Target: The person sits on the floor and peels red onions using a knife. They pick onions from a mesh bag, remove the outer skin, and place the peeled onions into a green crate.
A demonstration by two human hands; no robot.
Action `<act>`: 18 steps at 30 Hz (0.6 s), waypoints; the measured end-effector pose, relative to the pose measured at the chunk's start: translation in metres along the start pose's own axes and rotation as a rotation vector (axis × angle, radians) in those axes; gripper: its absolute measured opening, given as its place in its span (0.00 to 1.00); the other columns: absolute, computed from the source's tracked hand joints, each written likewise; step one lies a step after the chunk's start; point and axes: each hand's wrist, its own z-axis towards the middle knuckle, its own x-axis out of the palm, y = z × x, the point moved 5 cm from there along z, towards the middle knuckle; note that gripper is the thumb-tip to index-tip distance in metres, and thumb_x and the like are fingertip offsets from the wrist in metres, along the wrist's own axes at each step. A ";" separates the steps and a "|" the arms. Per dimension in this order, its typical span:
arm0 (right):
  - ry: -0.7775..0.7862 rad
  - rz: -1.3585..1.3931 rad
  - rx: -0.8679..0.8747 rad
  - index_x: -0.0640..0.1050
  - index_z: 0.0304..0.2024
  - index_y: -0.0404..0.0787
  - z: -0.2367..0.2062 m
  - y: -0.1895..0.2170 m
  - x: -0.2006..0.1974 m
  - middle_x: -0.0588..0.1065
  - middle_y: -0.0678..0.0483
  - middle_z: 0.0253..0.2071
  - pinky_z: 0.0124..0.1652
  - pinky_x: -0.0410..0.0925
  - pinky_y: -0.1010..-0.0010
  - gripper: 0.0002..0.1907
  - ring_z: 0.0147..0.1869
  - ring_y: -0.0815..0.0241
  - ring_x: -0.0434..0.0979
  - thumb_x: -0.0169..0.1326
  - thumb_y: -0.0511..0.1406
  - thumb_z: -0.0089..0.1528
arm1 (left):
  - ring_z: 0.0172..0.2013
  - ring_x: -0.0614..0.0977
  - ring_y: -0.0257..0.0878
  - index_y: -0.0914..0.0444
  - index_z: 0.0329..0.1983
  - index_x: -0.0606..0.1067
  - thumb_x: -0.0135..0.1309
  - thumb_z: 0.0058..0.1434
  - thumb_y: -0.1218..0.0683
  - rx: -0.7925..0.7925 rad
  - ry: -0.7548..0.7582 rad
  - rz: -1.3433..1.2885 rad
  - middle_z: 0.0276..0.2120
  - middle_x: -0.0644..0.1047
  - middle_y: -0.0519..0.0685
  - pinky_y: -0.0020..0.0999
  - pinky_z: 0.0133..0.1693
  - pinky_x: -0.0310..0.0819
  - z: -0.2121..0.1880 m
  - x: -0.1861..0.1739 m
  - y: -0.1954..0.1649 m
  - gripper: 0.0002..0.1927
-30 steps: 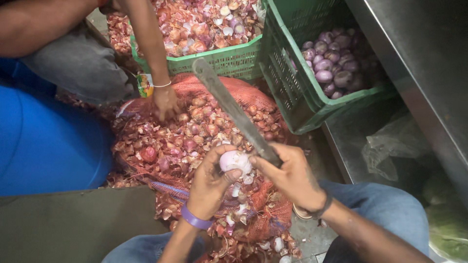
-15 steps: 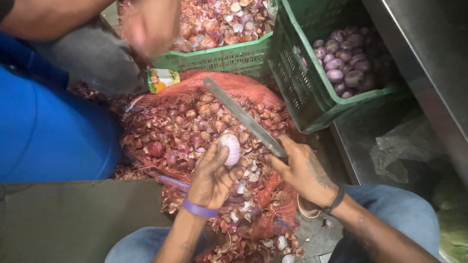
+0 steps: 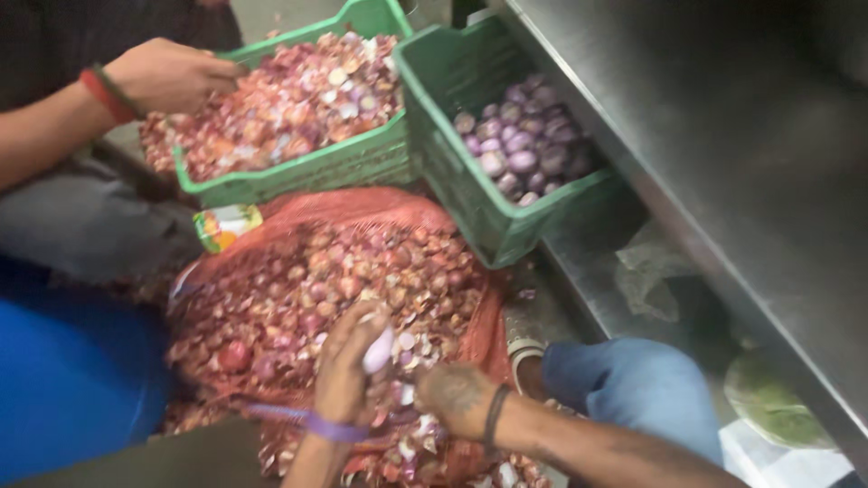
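Note:
My left hand [image 3: 345, 369], with a purple band at the wrist, pinches a pale peeled onion [image 3: 378, 350] over a heap of red onions and skins [image 3: 307, 280] lying on an orange mesh sack [image 3: 362, 210]. Just to its right, my right hand [image 3: 452, 396] is turned back-up with its fingers curled under. The big knife it held a moment ago is hidden beneath it. Both hands sit low at the near edge of the heap.
Another person's hand [image 3: 167, 77] reaches over a green crate [image 3: 298, 173] full of onion skins. A second green crate [image 3: 506, 226] holds peeled purple onions. A steel counter [image 3: 723, 136] runs along the right; my jeans-clad knee [image 3: 633, 389] is below it.
The view has swung down and left. My right hand dropped beside the left and the long blade went out of sight. The other person's hand moved up onto the crate of skins.

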 end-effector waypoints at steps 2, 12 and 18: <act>-0.078 0.030 0.010 0.76 0.39 0.32 0.001 -0.001 0.000 0.78 0.40 0.35 0.37 0.73 0.52 0.09 0.40 0.40 0.82 0.56 0.29 0.56 | 0.29 0.80 0.28 0.63 0.55 0.76 0.57 0.63 0.51 0.179 0.054 0.127 0.37 0.80 0.45 0.21 0.25 0.72 0.025 0.053 -0.021 0.19; -0.329 -0.129 -0.197 0.71 0.57 0.25 -0.020 -0.046 -0.015 0.74 0.34 0.51 0.55 0.66 0.59 0.25 0.57 0.42 0.74 0.51 0.32 0.58 | 0.46 0.83 0.50 0.65 0.65 0.67 0.63 0.64 0.46 1.305 -0.001 0.867 0.50 0.78 0.59 0.38 0.48 0.79 0.081 0.189 -0.140 0.32; -0.107 -0.416 0.040 0.72 0.35 0.40 -0.068 -0.080 -0.070 0.73 0.48 0.27 0.37 0.69 0.58 0.09 0.33 0.49 0.76 0.44 0.37 0.68 | 0.37 0.85 0.47 0.65 0.45 0.80 0.54 0.69 0.49 0.786 -0.143 1.184 0.36 0.82 0.55 0.40 0.41 0.76 0.076 -0.072 -0.122 0.14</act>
